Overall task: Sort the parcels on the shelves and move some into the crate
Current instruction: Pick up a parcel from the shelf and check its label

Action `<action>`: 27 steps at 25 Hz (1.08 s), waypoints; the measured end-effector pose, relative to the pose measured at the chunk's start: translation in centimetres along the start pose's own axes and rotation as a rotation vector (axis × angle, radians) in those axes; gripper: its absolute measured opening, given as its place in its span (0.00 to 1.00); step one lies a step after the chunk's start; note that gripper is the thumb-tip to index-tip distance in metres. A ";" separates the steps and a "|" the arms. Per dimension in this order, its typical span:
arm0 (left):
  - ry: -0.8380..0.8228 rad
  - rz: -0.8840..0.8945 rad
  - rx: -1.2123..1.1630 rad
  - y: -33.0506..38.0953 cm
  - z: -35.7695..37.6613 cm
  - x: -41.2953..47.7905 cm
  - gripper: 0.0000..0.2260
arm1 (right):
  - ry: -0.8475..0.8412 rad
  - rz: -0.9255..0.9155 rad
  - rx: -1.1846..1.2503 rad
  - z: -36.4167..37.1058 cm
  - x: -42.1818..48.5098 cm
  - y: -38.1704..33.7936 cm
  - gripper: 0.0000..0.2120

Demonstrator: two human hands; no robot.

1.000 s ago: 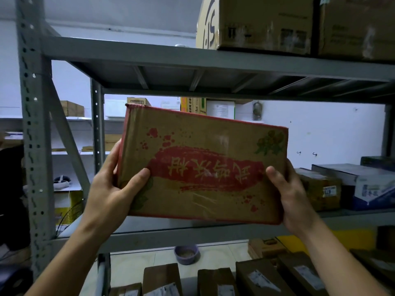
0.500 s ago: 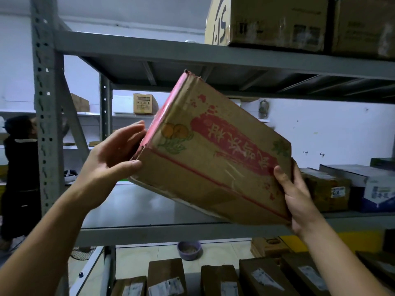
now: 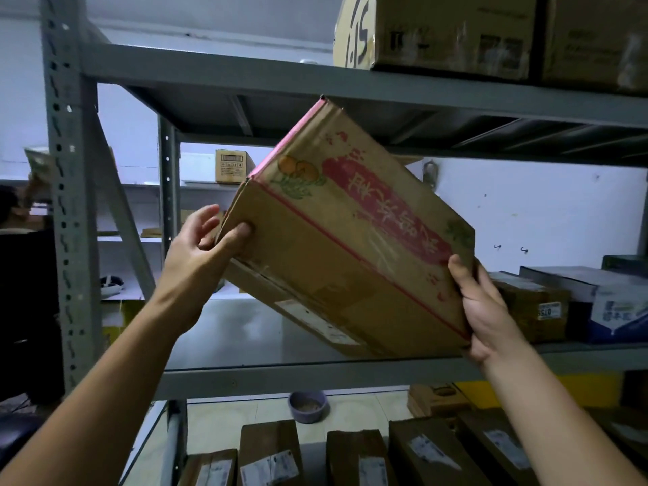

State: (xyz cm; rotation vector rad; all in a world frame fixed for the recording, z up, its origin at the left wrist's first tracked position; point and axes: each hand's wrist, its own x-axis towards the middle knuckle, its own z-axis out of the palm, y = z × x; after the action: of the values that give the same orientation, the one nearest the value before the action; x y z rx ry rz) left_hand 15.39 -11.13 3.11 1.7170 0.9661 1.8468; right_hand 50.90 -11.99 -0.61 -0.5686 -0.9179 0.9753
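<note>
I hold a brown cardboard box [image 3: 336, 240] with red print and an orange-fruit picture, tilted in the air above the middle shelf [image 3: 315, 375] of a grey metal rack. Its left end is raised and its lower right corner points down toward the shelf. My left hand [image 3: 207, 247] grips the box's left end, thumb on the front face. My right hand [image 3: 484, 306] grips the lower right corner from behind and below. No crate is in view.
Several brown and one blue-white parcel [image 3: 596, 303] sit at the right of the middle shelf. Large cartons [image 3: 456, 29] fill the top shelf. Labelled parcels [image 3: 354, 457] stand in a row below. A grey upright [image 3: 66, 205] is at left, with a person [image 3: 21, 240] beyond it.
The box went from flat and facing me to tilted, with its left end raised and its underside turned toward me. My left hand shifted down to the box's left end.
</note>
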 end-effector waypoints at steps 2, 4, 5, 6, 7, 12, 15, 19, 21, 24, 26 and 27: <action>-0.001 0.067 -0.015 -0.6 -0.4 -0.1 0.40 | 0.017 0.019 0.019 -0.2 0.3 -0.2 0.22; 0.063 0.155 0.026 -0.8 -0.6 -0.1 0.35 | 0.007 0.070 0.041 -0.6 0.6 -0.2 0.27; 0.101 0.182 0.053 -0.8 -0.6 0.0 0.35 | -0.009 0.097 0.046 -0.7 0.7 -0.2 0.29; 0.137 0.189 0.094 -0.9 -0.6 0.3 0.37 | -0.029 0.116 0.047 -0.6 0.8 -0.2 0.29; 0.177 0.165 0.144 -1.0 -0.5 0.7 0.41 | -0.044 0.133 0.052 -0.5 0.8 -0.1 0.29; 0.162 -0.218 0.026 -1.6 0.4 0.9 0.64 | -0.078 0.255 0.107 0.4 0.6 0.0 0.27; 0.034 -0.323 -0.211 -1.4 1.5 0.4 0.42 | -0.097 0.350 0.104 1.6 0.0 0.2 0.24; 0.016 -0.281 -0.203 -1.1 1.4 1.0 0.27 | -0.052 0.455 0.108 2.4 -0.6 0.9 0.25; 0.007 -0.257 -0.144 -1.2 1.2 1.1 0.25 | -0.025 0.464 0.114 2.6 -0.9 1.3 0.23; 0.057 -0.246 -0.134 -1.7 1.1 0.9 0.26 | -0.003 0.438 0.059 3.3 -0.9 2.1 0.23; 0.110 -0.245 -0.135 -1.9 1.2 0.8 0.27 | -0.008 0.395 0.004 3.8 -0.7 2.7 0.24; 0.141 -0.245 -0.139 -2.0 1.2 0.8 0.27 | -0.007 0.373 -0.026 4.0 -0.7 3.1 0.25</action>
State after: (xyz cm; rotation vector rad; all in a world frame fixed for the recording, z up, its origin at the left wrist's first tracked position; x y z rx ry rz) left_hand 16.19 -8.98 2.14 1.3378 1.0263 1.8435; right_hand 45.92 -11.10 -1.20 -0.7762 -0.8471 1.3018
